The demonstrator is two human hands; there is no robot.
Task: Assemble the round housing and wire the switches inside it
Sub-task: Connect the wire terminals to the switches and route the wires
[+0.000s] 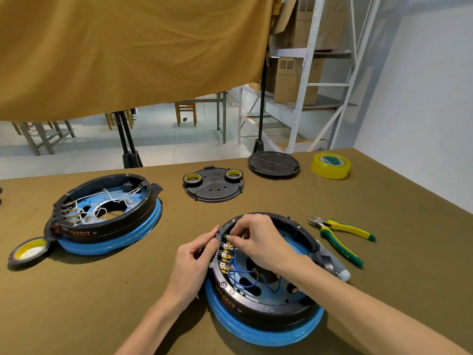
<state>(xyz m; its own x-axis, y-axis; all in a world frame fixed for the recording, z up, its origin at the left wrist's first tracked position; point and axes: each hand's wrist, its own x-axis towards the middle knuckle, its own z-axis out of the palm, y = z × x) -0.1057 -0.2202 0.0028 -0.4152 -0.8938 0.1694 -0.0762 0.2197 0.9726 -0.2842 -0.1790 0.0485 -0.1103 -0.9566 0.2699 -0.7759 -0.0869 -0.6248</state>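
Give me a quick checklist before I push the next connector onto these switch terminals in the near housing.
1. Near housing flat on the table: ok.
2. Left hand grips the housing's outer rim by the switches: ok.
3. Right hand pinches something at the top terminal: ok; whether it is a connector, cannot tell.
4. Brass terminals in view: ok; fully seated, cannot tell.
5. Blue wires lie loose inside the housing, away from the rim: ok.
6. Cutters on the table right of the housing: ok.
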